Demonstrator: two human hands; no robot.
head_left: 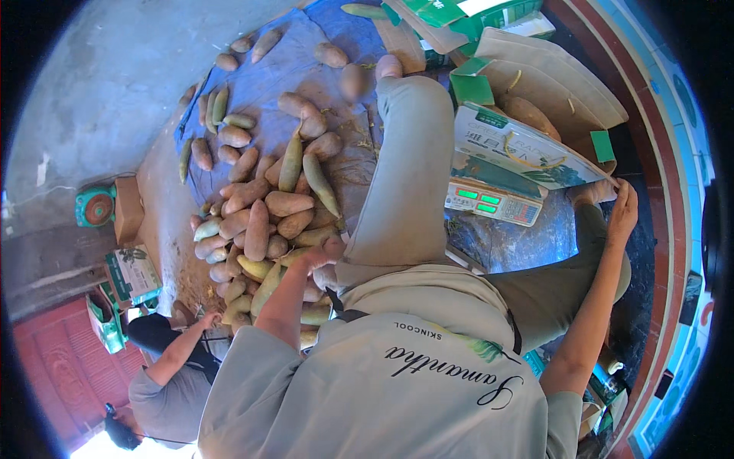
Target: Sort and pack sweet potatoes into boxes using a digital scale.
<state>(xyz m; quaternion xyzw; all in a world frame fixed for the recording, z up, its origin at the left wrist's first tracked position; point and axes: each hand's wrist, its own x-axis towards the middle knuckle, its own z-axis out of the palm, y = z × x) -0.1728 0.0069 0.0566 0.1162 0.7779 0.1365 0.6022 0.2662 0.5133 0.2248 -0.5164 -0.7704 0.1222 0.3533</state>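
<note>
My right hand grips the lower right corner of an opened white-and-green carton. At least one large brown gourd-like vegetable lies in the carton. The carton stands over a digital scale with lit green displays, hiding most of its pan. On the left, my left hand is closed beside my thigh, at the edge of a heap of long brown, yellow and green vegetables. A brownish rounded thing shows just below that hand, mostly hidden, so I cannot tell its kind.
More vegetables lie scattered over a blue sheet. Other green cartons stand at the far right. At the lower left a co-worker reaches toward the heap. A green round-faced device and cartons stand by the left wall.
</note>
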